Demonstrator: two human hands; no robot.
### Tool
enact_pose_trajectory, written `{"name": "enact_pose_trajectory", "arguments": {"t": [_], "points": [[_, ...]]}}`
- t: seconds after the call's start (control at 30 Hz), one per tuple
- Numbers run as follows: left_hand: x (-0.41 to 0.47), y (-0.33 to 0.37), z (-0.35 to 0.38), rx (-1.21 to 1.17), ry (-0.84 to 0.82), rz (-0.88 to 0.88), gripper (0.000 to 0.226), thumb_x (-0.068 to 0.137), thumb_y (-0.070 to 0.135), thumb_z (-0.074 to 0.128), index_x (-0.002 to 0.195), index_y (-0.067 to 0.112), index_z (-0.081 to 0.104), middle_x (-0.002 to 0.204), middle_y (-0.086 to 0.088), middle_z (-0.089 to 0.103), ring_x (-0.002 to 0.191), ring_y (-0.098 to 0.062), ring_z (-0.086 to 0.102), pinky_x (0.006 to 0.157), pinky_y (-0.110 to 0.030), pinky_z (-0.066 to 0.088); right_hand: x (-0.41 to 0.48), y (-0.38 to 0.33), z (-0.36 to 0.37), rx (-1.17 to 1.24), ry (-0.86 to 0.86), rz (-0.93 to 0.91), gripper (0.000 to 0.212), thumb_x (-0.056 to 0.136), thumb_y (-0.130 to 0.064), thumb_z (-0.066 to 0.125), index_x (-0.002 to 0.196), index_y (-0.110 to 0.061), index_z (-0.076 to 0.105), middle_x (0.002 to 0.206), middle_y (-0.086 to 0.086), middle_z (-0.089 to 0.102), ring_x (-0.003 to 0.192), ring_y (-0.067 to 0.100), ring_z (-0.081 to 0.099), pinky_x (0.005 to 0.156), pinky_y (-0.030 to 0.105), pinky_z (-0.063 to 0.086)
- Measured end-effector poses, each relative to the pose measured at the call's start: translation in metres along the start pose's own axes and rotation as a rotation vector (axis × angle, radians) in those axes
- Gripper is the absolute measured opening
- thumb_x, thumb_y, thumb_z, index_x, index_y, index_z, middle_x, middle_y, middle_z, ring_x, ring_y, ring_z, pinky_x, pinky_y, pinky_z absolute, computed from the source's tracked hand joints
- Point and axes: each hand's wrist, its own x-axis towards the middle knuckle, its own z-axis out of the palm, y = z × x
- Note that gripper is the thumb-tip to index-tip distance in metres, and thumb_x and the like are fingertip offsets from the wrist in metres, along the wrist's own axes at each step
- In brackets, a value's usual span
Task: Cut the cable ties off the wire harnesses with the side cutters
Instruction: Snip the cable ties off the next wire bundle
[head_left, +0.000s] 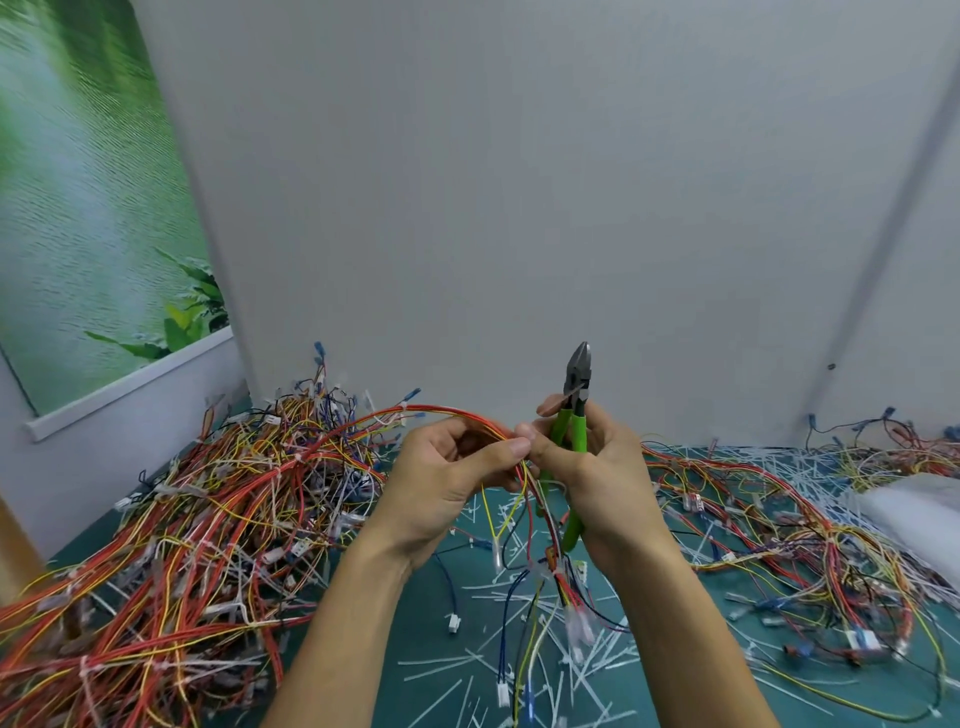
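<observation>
- Curled round the wire bundle (556, 577): left hand (447, 473), thumb laid on top.
- Wrapped round the green handles of the cutters (577, 379): right hand (597, 467), fingertips meeting the bundle just beside the left thumb.
- Cutters upright, nose up, jaws seemingly together, biting nothing.
- Bundle arcing from the left pile (182, 519), through both hands, hanging over the green mat (415, 623).
- Loose white ties (587, 670) strewn on the mat; more wires (805, 530) at right.

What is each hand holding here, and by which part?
The left hand grips a wire harness mid-length, where its wires arch over. The right hand holds the side cutters by the green handles, tip pointing up.
</observation>
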Motion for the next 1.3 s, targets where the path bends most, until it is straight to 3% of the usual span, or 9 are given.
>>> {"name": "enact_pose_trajectory", "arguments": {"t": [0.13,0.27,0.43,0.63,0.77,0.9,1.0,1.17,1.3], "points": [[0.001,-0.004,0.004,-0.017,0.039,0.002,0.011,0.08,0.014,0.078,0.09,0.01,0.076,0.088,-0.016,0.073,0.082,-0.028,0.068,0.069,-0.03,0.058,0.001,0.002,0.002,0.08,0.016,0.018,0.023,0.087,-0.001,0.077,0.088,-0.023,0.07,0.08,0.001,0.066,0.08,0.022,0.066,0.077,0.041,0.056],[0.001,-0.007,0.011,-0.051,0.072,0.033,0.014,0.079,0.014,0.077,0.09,0.008,0.07,0.084,-0.01,0.068,0.08,-0.024,0.065,0.068,-0.03,0.057,0.001,0.003,0.006,0.219,0.042,0.042,0.024,0.078,-0.007,0.08,0.094,-0.015,0.065,0.082,0.004,0.07,0.08,0.024,0.066,0.077,0.041,0.055],[0.001,-0.007,0.014,-0.022,0.079,0.064,0.021,0.074,0.025,0.081,0.086,0.012,0.07,0.087,-0.017,0.065,0.081,-0.027,0.062,0.066,-0.031,0.054,0.001,0.008,0.01,0.249,0.085,0.03,0.022,0.082,-0.001,0.078,0.094,-0.013,0.063,0.083,0.005,0.072,0.084,0.027,0.067,0.091,0.055,0.054],[0.0,-0.007,0.012,0.031,0.078,0.091,0.02,0.077,0.028,0.079,0.085,0.012,0.07,0.092,-0.034,0.063,0.09,-0.037,0.064,0.077,-0.042,0.054,0.002,0.01,0.009,0.258,0.106,0.024,0.023,0.084,0.003,0.076,0.092,-0.015,0.063,0.084,0.005,0.07,0.085,0.026,0.068,0.09,0.051,0.056],[0.0,-0.006,0.011,0.037,0.039,0.083,0.008,0.085,0.017,0.075,0.088,0.011,0.072,0.086,-0.018,0.072,0.082,-0.031,0.072,0.075,-0.038,0.06,0.004,0.01,0.006,0.252,0.124,0.029,0.022,0.087,0.004,0.073,0.096,-0.012,0.06,0.081,0.002,0.07,0.077,0.021,0.069,0.073,0.036,0.06],[0.0,-0.007,0.013,-0.039,0.02,0.013,0.023,0.088,0.018,0.076,0.102,0.002,0.069,0.096,-0.024,0.072,0.089,-0.038,0.073,0.078,-0.037,0.061,0.007,0.012,0.004,0.259,0.165,0.034,0.021,0.089,0.001,0.073,0.096,-0.014,0.06,0.08,-0.001,0.071,0.073,0.02,0.066,0.069,0.039,0.053],[0.001,-0.008,0.017,-0.084,-0.009,-0.008,0.024,0.089,0.015,0.071,0.108,0.0,0.066,0.094,-0.015,0.073,0.084,-0.027,0.074,0.077,-0.03,0.06,0.009,0.012,0.0,0.237,0.198,0.032,0.021,0.088,-0.001,0.075,0.094,-0.016,0.061,0.08,-0.001,0.071,0.073,0.02,0.066,0.059,0.031,0.053],[0.003,-0.012,0.019,-0.064,0.076,-0.014,0.025,0.087,0.019,0.071,0.107,0.004,0.067,0.087,-0.005,0.076,0.075,-0.016,0.072,0.067,-0.022,0.056,0.014,0.012,-0.013,0.159,0.247,-0.002,0.02,0.087,-0.005,0.078,0.099,-0.016,0.066,0.083,0.0,0.072,0.082,0.025,0.067,0.078,0.038,0.056],[0.003,-0.011,0.015,-0.027,0.107,-0.023,0.027,0.084,0.022,0.073,0.107,0.008,0.071,0.09,-0.005,0.077,0.073,-0.014,0.071,0.068,-0.022,0.056,0.016,0.012,-0.018,0.118,0.28,-0.027,0.021,0.088,-0.005,0.078,0.1,-0.018,0.067,0.082,-0.002,0.072,0.081,0.023,0.066,0.078,0.036,0.054]]}}
